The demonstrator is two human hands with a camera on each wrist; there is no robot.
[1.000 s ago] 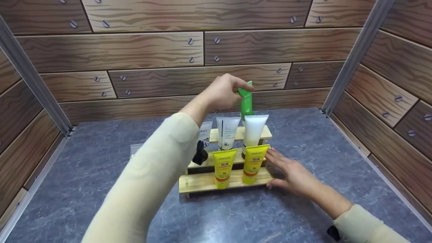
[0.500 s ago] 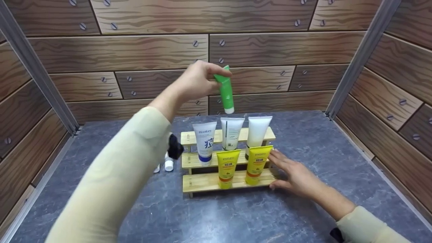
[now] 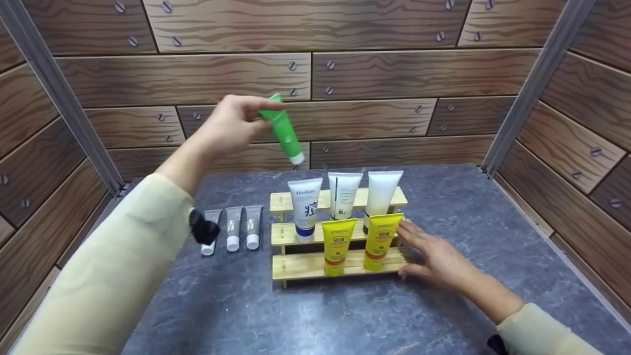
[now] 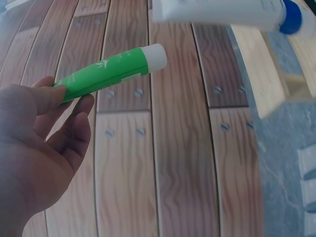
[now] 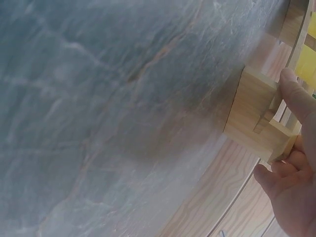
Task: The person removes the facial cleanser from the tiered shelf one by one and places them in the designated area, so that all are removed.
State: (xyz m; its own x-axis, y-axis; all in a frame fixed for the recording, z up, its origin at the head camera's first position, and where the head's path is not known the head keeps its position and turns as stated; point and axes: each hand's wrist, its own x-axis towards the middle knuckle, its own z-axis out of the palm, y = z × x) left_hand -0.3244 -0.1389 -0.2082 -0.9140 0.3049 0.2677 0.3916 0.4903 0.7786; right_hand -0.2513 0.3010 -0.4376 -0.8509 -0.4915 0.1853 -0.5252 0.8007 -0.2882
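My left hand (image 3: 236, 123) pinches a green squeeze tube (image 3: 286, 135) by its flat end. The tube hangs tilted in the air above and behind the rack, white cap down; the left wrist view shows the green tube (image 4: 106, 74) between thumb and fingers. My right hand (image 3: 438, 259) grips the right end of the three-step wooden rack (image 3: 300, 266), with thumb and fingers around the stepped end piece (image 5: 254, 106). Two yellow tubes (image 3: 338, 246) stand on the lowest step. On the middle step stand a white tube with a blue cap (image 3: 304, 207) and two other whitish tubes (image 3: 344, 195).
Left of the rack, three grey tubes with white caps (image 3: 232, 229) lie side by side on the grey marbled table (image 3: 236, 305). One is partly covered by the black strap on my left wrist. Wood-patterned walls (image 3: 197, 79) enclose the back and sides.
My left hand has lifted the green tube from behind the rack's right side and carried it left. The grey tubes have come into view. My right hand stays at the rack.
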